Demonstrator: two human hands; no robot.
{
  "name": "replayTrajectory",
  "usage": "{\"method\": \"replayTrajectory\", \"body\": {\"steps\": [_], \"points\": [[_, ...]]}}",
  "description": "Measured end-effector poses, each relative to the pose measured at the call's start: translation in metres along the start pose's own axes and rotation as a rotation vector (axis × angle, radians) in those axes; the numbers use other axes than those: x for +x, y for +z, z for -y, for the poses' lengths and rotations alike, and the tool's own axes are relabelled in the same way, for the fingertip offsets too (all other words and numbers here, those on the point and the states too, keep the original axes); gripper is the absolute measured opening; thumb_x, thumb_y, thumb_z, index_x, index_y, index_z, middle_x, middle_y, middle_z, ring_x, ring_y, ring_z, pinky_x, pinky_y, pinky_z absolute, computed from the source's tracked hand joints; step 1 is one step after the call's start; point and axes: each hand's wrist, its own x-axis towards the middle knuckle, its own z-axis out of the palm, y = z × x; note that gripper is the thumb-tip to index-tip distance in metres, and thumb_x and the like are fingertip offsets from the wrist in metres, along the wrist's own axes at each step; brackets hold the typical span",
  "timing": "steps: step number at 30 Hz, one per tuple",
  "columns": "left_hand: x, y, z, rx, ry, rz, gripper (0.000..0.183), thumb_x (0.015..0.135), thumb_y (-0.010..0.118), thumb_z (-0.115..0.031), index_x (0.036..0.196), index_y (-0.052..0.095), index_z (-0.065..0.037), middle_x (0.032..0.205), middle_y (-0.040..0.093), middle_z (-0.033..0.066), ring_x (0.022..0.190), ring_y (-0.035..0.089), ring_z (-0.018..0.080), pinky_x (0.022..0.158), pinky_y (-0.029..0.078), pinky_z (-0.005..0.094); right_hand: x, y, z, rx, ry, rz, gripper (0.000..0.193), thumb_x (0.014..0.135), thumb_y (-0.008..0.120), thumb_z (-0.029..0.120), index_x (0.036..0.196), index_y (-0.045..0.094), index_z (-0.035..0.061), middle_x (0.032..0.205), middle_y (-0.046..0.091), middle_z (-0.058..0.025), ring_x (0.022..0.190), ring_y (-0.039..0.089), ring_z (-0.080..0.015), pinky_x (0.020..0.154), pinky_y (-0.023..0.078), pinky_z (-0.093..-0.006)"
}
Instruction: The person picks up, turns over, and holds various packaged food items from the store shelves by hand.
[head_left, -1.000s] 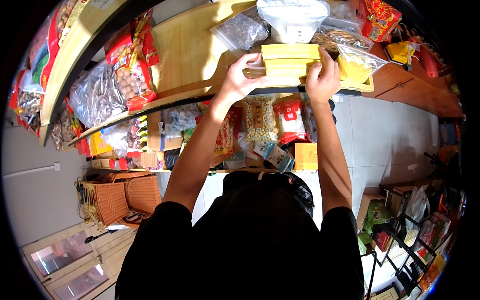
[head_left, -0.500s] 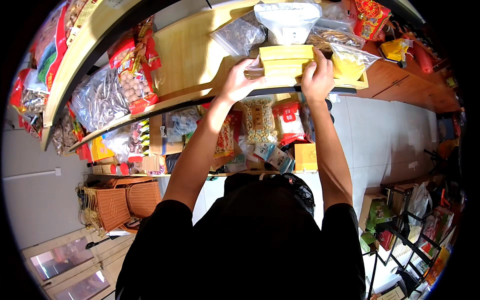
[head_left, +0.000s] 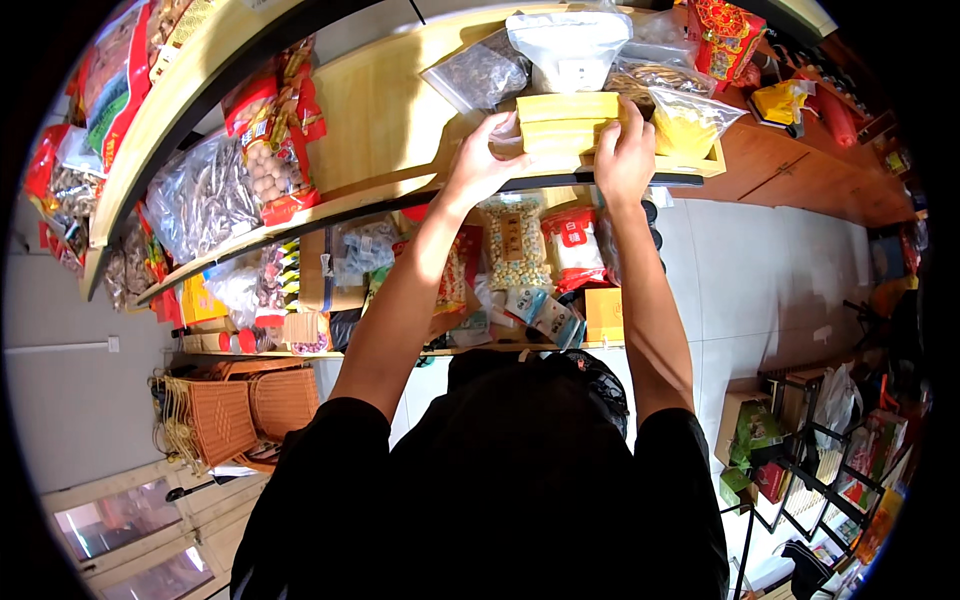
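At the front edge of a pale wooden shelf [head_left: 370, 120], a yellow block [head_left: 570, 125] is flanked by both hands, near the shelf's right end. Both forearms are stretched forward from dark sleeves, the elbows only slightly bent. The left hand [head_left: 485, 160] is curved into a C at the block's left end, fingers raised and the thumb pointed inward by its lower corner; whether this grip is pressed tight or merely rested there cannot be told. By the right hand [head_left: 626, 155] the block's right end is grasped, with fingers bent over the upper corner and the thumb on the front.

The block's underside and back are hidden, and its right end is covered by the right grip; whether it is a box or a folded stack cannot be made out. Behind it, the base of a clear pouch [head_left: 568, 60] is partly masked. Below, a bag of pale pellets [head_left: 515, 245] is seen between the forearms, while packets beside it are partly covered by the left forearm. The lower middle is blocked by dark clothing [head_left: 520, 490].
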Motion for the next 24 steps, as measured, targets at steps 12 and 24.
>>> {"method": "replayTrajectory", "body": {"steps": [12,24], "points": [[-0.004,0.001,0.000,-0.050,-0.087,0.028,0.067,0.071,0.082,-0.026,0.127,0.053,-0.006,0.118,0.063,0.0160,0.113,0.059,0.0241,0.094,0.047,0.0340,0.001,-0.004,-0.002,0.046,0.022,0.047,0.039,0.087,0.054,0.024,0.123,0.055,0.0102,0.097,0.058,-0.0229,0.092,0.057,-0.0401,0.083,0.046,-0.0472],[-0.006,0.002,-0.022,0.241,0.014,-0.025,0.070,0.070,0.083,-0.021,0.128,0.048,-0.003,0.122,0.059,0.0180,0.117,0.055,0.0268,0.098,0.044,0.0356,0.000,-0.003,-0.002,-0.004,0.019,0.073,0.037,0.090,0.050,0.023,0.125,0.054,0.0116,0.104,0.057,-0.0194,0.095,0.057,-0.0380,0.084,0.047,-0.0454]]}}
